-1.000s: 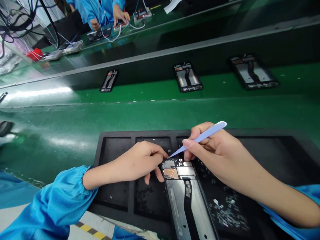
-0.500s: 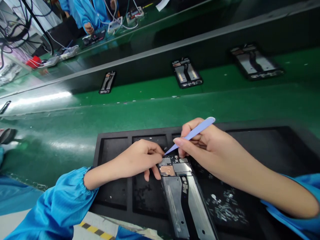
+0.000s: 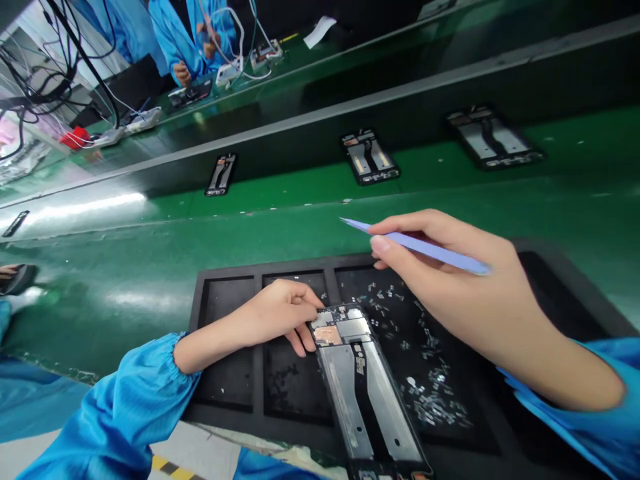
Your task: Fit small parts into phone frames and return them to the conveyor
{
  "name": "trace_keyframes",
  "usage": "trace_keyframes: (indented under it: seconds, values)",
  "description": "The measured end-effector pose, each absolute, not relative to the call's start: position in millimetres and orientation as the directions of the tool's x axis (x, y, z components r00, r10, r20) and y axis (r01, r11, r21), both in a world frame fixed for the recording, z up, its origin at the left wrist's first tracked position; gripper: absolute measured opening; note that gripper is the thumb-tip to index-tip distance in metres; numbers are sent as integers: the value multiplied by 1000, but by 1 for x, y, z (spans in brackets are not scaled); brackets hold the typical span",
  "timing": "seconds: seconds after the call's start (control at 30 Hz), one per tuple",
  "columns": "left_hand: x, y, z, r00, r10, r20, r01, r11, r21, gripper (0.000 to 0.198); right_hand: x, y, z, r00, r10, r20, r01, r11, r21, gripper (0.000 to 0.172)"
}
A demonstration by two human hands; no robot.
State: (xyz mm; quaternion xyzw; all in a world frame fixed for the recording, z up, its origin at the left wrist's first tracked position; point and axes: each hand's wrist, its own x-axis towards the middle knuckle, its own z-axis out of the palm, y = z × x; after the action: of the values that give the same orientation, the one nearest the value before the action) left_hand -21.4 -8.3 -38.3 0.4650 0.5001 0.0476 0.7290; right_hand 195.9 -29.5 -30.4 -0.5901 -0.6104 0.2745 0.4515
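Pinching a blue tool, right hand hovered beyond frame; left hand gripped its top edge: thin, probably fragile.

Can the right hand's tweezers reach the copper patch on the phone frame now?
Probably yes: the right hand holds the blue tweezers above the tray, nothing between. The left hand touches the phone frame beside the copper patch, leaving it uncovered.

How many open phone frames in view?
4 frames: one on the black tray at the left hand, three spaced along the green belt beyond. A dark piece at the belt's left edge may be a fifth.
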Motion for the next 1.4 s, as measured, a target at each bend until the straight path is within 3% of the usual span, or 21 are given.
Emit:
trace_keyframes:
  seconds: [0.1,0.17,0.3,0.5,0.63,0.73,0.87,0.93,1.03,1.1,1.2,1.4]
  values:
    - [-23,-9,-43,496,542,-678,392,557,732,9,194,-66,-26,-132,942,310,676,314,-666,27]
    - [-23,-9,-46,493,555,-670,394,544,741,8,186,-100,-30,-262,904,337,774,405,-487,26]
    - [-23,-11,-48,477,595,-647,400,509,763,5,155,-159,-50,-342,877,338,863,435,-257,17]
    - [-23,-13,-42,447,637,-628,395,489,778,5,114,-171,-65,-250,871,423,948,310,-78,13]
    - [-26,-15,-43,444,650,-617,370,494,787,10,115,-170,-57,-210,867,451,963,262,-56,17]
    - [-28,-17,-46,461,646,-609,365,488,793,17,138,-175,-35,-268,835,481,941,335,-57,11]
    - [-29,-19,-51,497,638,-588,361,464,809,23,180,-164,17,-319,818,480,901,418,-114,39]
    - [-28,-19,-54,515,637,-574,353,452,819,24,194,-138,43,-284,857,431,903,389,-179,48]
    - [-28,-19,-57,529,640,-557,342,440,830,26,197,-69,64,-187,949,254,930,254,-264,46]
    - [-27,-21,-61,533,644,-549,340,431,836,25,187,-9,60,-74,991,112,955,103,-277,43]
    - [-26,-23,-68,520,659,-543,363,405,839,21,165,79,32,-9,997,79,962,30,-271,25]
    - [-29,-18,-83,509,685,-520,464,291,837,7,140,169,-35,62,998,25,962,-53,-270,34]
